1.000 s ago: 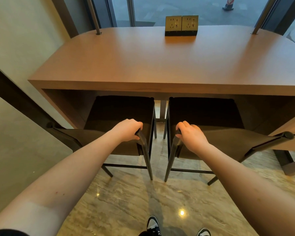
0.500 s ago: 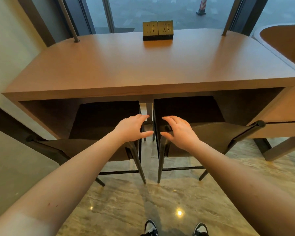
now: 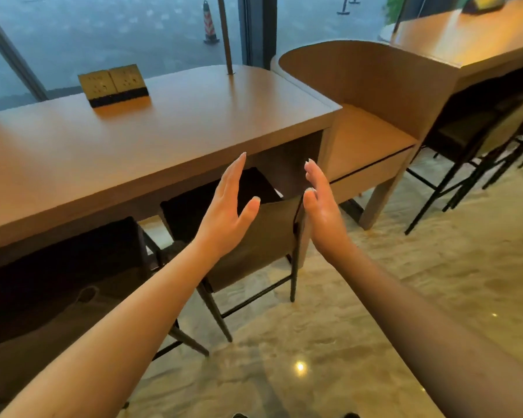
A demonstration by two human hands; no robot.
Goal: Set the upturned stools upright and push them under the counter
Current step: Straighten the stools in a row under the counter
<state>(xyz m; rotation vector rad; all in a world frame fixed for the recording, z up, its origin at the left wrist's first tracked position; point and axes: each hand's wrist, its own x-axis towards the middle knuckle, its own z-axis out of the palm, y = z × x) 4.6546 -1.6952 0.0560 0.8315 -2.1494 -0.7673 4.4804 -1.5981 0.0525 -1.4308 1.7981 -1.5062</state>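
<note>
Head view: both stools [image 3: 254,236] stand upright on the floor, seats tucked beneath the tabletop [image 3: 133,152] front edge. The left hand [image 3: 227,215] and right hand [image 3: 320,212] hover spread flat, empty (touching nothing). This pair appears finished; the next move likely calls for checking the neighbouring counter's stools [image 3: 477,137] at right.

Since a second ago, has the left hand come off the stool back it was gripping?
Yes. The left hand is open, lifted clear of the stool backs and raised toward the counter's front edge, which it sat well below before. The right hand let go too.
</note>
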